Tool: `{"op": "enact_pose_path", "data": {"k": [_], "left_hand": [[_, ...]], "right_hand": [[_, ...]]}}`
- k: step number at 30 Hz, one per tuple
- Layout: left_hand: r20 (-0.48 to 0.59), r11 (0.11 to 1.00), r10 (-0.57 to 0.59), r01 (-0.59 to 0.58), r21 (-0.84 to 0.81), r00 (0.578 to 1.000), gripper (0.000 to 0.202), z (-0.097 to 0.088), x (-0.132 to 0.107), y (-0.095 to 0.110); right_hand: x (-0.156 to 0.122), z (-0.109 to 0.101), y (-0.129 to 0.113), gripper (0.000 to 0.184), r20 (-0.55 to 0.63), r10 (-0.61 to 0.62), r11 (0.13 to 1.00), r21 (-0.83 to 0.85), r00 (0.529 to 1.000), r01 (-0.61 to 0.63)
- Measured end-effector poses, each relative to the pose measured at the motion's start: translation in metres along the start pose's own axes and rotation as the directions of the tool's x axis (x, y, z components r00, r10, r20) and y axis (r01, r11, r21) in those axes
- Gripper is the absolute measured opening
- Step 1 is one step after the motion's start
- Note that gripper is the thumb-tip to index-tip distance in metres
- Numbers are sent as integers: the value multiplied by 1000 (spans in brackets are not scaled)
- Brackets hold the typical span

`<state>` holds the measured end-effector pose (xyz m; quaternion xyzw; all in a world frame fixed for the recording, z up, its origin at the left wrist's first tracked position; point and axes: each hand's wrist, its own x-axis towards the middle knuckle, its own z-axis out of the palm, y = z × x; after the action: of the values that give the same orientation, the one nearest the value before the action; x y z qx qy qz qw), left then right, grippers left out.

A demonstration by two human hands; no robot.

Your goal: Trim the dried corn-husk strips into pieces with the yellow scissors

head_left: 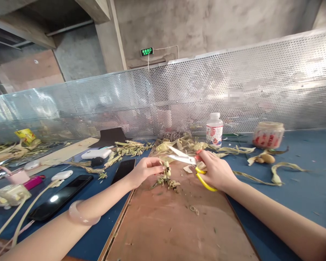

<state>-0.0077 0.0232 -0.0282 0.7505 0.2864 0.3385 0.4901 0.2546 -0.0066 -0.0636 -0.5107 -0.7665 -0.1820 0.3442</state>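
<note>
Over a brown wooden board (195,232), my left hand (147,170) is closed in a pinch on a small figure woven from pale dried leaves (167,169). Its lower part shows darker, ragged bits, and my fingers cover some of it. In my right hand (216,170) is a pair of scissors (188,159) with red and yellow handles. The blades are spread and point left, just above and beside the woven figure. Behind both hands lies a heap of dried leaf strips (179,143). Small leaf scraps (194,209) rest on the board.
A white bottle (214,130) and a glass jar (268,135) stand at the back right. Phones (62,197), chargers (11,195) and cables fill the left side. Braided leaf pieces (133,150) lie behind my left hand. A perforated metal screen (152,98) closes off the table's far edge.
</note>
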Motion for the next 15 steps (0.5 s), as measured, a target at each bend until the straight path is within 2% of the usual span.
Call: {"op": "enact_pose_path", "data": {"k": [6, 15], "left_hand": [[-47, 1000, -1, 0, -17, 999, 16, 0, 1, -3], [-82, 998, 25, -19, 67, 996, 17, -1, 1, -1]], "right_hand": [[-1, 0, -8, 26, 122, -145, 989, -20, 982, 149], [1, -1, -5, 28, 151, -150, 985, -64, 977, 161]]}}
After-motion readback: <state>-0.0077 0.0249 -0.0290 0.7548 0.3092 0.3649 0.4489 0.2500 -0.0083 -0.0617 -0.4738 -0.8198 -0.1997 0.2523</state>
